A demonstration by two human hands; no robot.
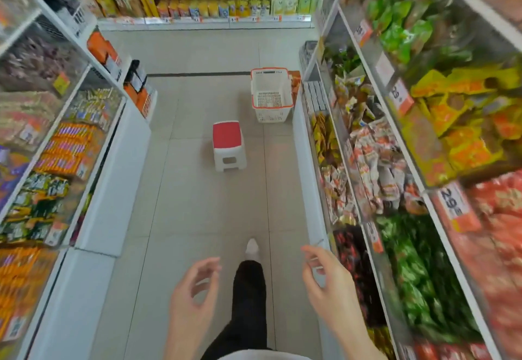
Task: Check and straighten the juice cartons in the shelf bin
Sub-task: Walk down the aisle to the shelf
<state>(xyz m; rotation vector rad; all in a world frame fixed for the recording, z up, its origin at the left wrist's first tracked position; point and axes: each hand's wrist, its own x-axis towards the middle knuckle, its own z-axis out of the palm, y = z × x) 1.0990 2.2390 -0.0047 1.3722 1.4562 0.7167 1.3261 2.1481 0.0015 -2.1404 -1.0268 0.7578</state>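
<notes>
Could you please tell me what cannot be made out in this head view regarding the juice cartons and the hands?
1. The juice cartons and their bin: not identifiable; goods on the left shelves and right shelves are motion-blurred.
2. The right hand: a thin streak shows by its fingertips; blur hides whether it pinches anything.
3. The price tag: small print blurred.
4. The forearms: cut off by the bottom edge.
</notes>
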